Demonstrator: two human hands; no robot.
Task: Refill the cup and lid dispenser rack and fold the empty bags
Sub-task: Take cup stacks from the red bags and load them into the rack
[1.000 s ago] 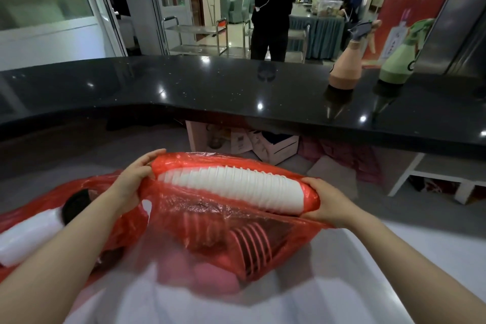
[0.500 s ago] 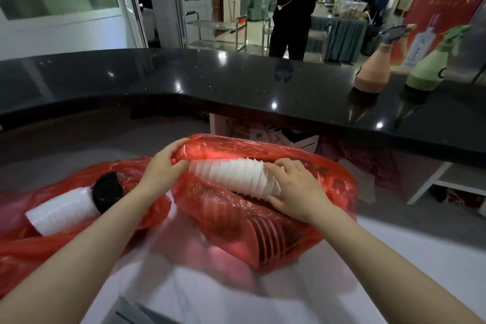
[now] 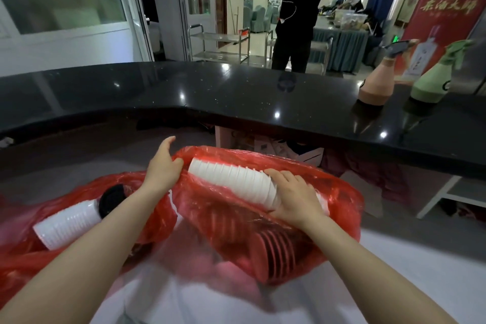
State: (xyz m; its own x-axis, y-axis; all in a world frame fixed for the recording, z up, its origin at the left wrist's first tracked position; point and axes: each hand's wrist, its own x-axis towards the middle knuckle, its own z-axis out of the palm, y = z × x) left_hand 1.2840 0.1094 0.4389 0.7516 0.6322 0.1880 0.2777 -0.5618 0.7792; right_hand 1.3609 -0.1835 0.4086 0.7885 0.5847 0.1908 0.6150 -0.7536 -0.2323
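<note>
**Red film, loose cups: where this pull could slip**

Red plastic bag [image 3: 339, 192] is the biggest thing in front of me, lying on the pale worktop [image 3: 420, 271] below the black counter [image 3: 236, 92]. A second red bag [image 3: 147, 218] sits to its left, holding another white cup stack [image 3: 68, 226] with a black disc at its end.

My concern is the film. The left hand [image 3: 163, 168] pinches the bag's mouth edge, thumb raised free, and if that pinch slides, I judge the bag will travel with the cups instead of peeling off. The thin plastic could also tear.

The nested stack of white cups [image 3: 231, 181] lies on its side, half out of the bag. Its long axis runs from upper left down to lower right, and the exposed end points up-left toward the left hand. The right hand [image 3: 297, 197] curls over the stack's lower right part, fingers wrapped across it. Gripped only there, the free end could sag and the nested cups might separate and spill.

Deeper in the bag, a further stack [image 3: 273, 255] shows through the red film.
</note>
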